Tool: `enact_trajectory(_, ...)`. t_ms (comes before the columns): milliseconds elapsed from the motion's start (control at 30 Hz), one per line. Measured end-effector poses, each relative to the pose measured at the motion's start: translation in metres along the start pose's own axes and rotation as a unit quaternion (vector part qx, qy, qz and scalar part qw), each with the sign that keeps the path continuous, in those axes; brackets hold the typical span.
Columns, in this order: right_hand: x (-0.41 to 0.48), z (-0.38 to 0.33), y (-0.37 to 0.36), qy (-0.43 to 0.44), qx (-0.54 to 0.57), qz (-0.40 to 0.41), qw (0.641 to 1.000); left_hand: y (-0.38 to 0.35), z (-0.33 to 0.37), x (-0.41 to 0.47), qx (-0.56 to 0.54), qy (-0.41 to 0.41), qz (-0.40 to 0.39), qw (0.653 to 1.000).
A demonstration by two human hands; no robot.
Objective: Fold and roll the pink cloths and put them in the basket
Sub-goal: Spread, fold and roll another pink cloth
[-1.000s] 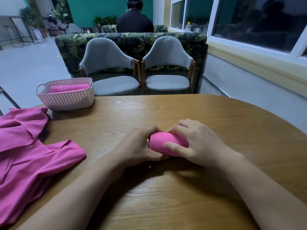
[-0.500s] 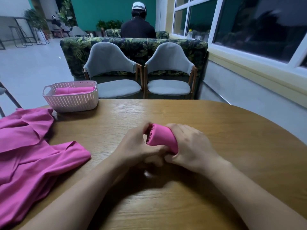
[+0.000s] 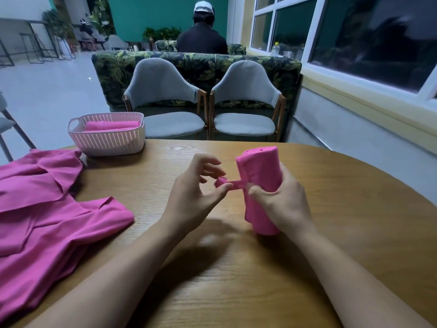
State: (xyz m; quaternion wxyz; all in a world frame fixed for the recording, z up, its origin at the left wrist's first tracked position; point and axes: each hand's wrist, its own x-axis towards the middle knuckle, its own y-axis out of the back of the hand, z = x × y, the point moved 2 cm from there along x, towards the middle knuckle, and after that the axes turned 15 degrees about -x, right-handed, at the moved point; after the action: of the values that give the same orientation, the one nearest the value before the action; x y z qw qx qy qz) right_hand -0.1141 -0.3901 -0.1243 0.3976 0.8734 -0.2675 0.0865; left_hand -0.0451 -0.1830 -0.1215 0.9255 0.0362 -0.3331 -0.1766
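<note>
Pink roll (image 3: 260,183) on end at mid-table (image 3: 354,209), both hands on it.
Right hand (image 3: 283,204) wraps the roll; left hand (image 3: 194,202) pinches a thin strip (image 3: 234,185) off its left side. Basket (image 3: 106,142), far left: pink rolled cloth (image 3: 111,125) inside. Loose pink cloths (image 3: 47,209) heaped near left.

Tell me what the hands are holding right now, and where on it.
The right hand grips the upright rolled pink cloth around its lower half; the left hand pinches a thin strap sticking out of the roll's side.
</note>
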Motion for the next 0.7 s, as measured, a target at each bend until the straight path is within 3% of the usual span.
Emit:
enact_trajectory(233,0.005,0.011,0.003,-0.044,0.097,-0.038,0.994,-0.001,0.000,0.000,0.110,-0.073,-0.041,0.990)
enact_trajectory(433,0.000,0.006,0.002,-0.031,0.083,-0.043,0.995,-0.002,-0.009,-0.001,-0.047,0.077,0.021,0.996)
enact_trajectory(600,-0.003,0.002,0.003,-0.018,0.065,-0.036,0.997,0.001,-0.011,0.000,-0.175,0.152,0.050,0.972)
enact_trajectory(700,-0.003,0.002,0.003,-0.014,0.060,-0.031,0.998,0.000,-0.009,0.000,-0.184,0.158,0.041,0.969)
